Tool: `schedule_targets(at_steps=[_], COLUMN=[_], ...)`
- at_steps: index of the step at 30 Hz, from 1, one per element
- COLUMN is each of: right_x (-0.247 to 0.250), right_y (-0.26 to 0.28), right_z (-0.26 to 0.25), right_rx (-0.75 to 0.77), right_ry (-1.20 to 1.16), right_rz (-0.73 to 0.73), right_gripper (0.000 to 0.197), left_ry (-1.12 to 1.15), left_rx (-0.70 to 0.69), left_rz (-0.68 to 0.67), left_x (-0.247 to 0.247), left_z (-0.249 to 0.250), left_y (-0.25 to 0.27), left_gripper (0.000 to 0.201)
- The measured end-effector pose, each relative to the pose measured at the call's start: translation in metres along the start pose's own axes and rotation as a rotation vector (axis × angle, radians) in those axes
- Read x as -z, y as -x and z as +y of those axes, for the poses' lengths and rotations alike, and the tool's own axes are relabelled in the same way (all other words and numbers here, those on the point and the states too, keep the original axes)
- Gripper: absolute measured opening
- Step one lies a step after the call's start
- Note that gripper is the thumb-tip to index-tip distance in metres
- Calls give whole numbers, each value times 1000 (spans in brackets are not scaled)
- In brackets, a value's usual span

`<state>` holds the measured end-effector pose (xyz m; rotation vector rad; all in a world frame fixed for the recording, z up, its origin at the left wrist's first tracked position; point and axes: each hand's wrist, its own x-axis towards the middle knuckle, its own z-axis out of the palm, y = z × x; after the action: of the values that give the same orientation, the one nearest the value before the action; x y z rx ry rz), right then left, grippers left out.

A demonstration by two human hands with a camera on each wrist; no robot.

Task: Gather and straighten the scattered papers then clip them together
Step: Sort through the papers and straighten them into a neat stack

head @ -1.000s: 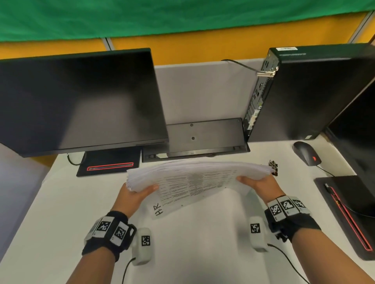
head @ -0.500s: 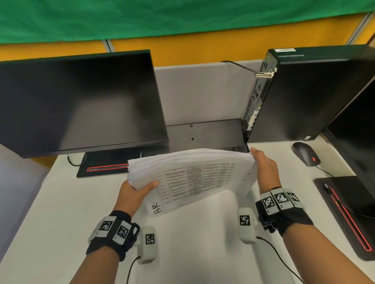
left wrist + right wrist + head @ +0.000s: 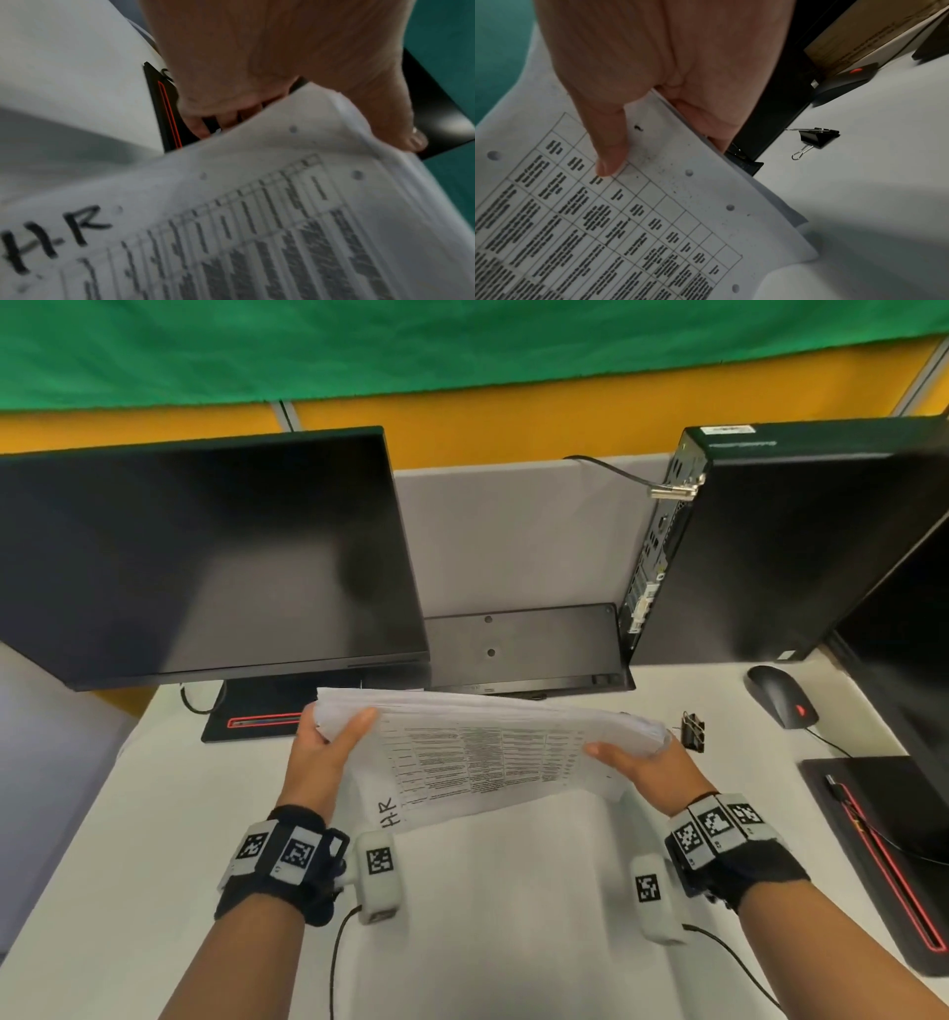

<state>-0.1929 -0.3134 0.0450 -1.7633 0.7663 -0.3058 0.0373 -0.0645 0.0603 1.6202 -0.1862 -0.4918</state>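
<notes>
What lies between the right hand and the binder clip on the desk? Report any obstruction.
Nothing visible does. The binder clip lies on bare white desk just beyond the right hand, with open surface between them in the right wrist view. But that hand, like the left hand, grips the paper stack.

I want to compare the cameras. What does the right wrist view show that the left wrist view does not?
Only the right wrist view shows the clip lying on the desk, the mouse, and the right hand gripping the papers' edge. Only the left wrist view shows the handwritten "HR", the red-lined base and the left hand. Both show the same printed table on the top sheet.
</notes>
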Motion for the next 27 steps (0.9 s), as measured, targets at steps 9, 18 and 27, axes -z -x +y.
schedule_targets(at_steps=[9, 18, 27], right_x=[6, 12, 6], right_y=[8, 7, 4], right_z=[0, 0, 13], right_rx=[33, -21, -10], right_ry=[-63, -260, 7], right_rz=[-46, 82, -27], right_gripper=[26, 31, 15], left_ry=[88, -186, -402], left_rx=[125, -264, -114], left_rz=[301, -139, -80], left_x=[-39, -17, 6], left_z=[18, 31, -1], left_y=[-5, -3, -1], left_gripper=[42, 88, 37])
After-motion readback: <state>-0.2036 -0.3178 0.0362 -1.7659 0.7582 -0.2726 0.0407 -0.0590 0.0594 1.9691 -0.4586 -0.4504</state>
